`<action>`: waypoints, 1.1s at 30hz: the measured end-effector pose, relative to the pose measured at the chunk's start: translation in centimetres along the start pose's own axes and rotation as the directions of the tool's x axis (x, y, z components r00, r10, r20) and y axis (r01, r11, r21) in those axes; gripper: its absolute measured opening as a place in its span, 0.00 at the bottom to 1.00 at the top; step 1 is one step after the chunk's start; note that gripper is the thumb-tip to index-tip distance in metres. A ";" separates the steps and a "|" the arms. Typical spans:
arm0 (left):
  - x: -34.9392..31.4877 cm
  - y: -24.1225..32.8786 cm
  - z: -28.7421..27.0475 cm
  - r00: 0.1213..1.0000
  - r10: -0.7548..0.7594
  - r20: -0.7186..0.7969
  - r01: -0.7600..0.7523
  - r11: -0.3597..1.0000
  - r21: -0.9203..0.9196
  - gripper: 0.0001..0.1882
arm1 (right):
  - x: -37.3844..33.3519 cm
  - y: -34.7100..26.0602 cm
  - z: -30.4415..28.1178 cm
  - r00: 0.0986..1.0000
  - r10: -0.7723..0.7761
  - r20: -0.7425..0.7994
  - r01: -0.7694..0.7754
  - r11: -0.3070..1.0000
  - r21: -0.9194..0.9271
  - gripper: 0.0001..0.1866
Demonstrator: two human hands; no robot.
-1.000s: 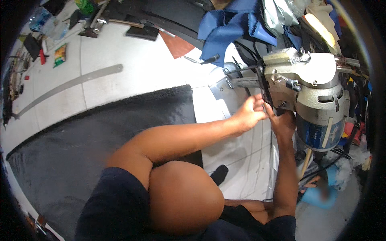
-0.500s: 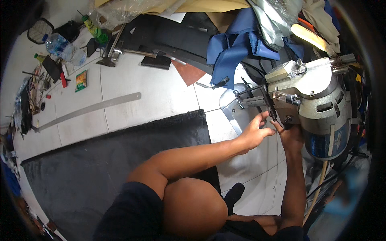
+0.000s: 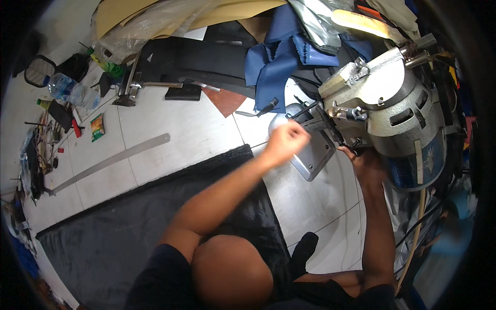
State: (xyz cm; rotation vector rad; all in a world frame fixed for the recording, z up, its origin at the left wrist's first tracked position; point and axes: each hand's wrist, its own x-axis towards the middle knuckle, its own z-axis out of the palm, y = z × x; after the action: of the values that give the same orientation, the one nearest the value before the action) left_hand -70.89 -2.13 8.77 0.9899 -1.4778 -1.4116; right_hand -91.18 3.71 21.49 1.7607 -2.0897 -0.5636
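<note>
While fisted, left hand [image 3: 287,140] hovers over cutting machine [image 3: 385,111].

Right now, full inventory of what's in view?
cutting machine: 1, grey with blue band, right, on its base plate
black fabric sheet: 1, black, on floor, lower left
metal ruler: 1, grey, on tiles, left
blue cloth: 1 heap, blue, top centre
water bottle: 1, clear, upper left
left hand: 1, closed, at the machine's front
right hand: 1, under the machine body
</note>
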 end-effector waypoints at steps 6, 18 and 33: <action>5.9 -4.9 -19.9 0.741 0.434 -0.513 0.219 0.566 0.795 0.08 | 0.7 1.9 5.2 0.760 -0.235 -0.606 0.192 0.972 -0.136 0.44; 10.4 -7.6 -28.1 0.884 0.411 -0.224 0.138 0.228 0.964 0.09 | 0.2 1.9 1.7 0.982 -0.106 0.154 0.079 0.982 0.174 0.50; 10.8 -8.7 -29.2 0.880 0.471 -0.063 0.016 0.104 0.995 0.09 | 1.3 1.2 2.8 0.817 -0.212 -0.536 0.249 0.969 -0.005 0.43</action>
State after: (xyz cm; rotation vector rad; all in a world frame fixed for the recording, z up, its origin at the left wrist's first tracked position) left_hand -46.98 -22.47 0.90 1.5570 -2.1135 0.3256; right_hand -93.80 2.84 19.74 1.9438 -1.5339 -0.0376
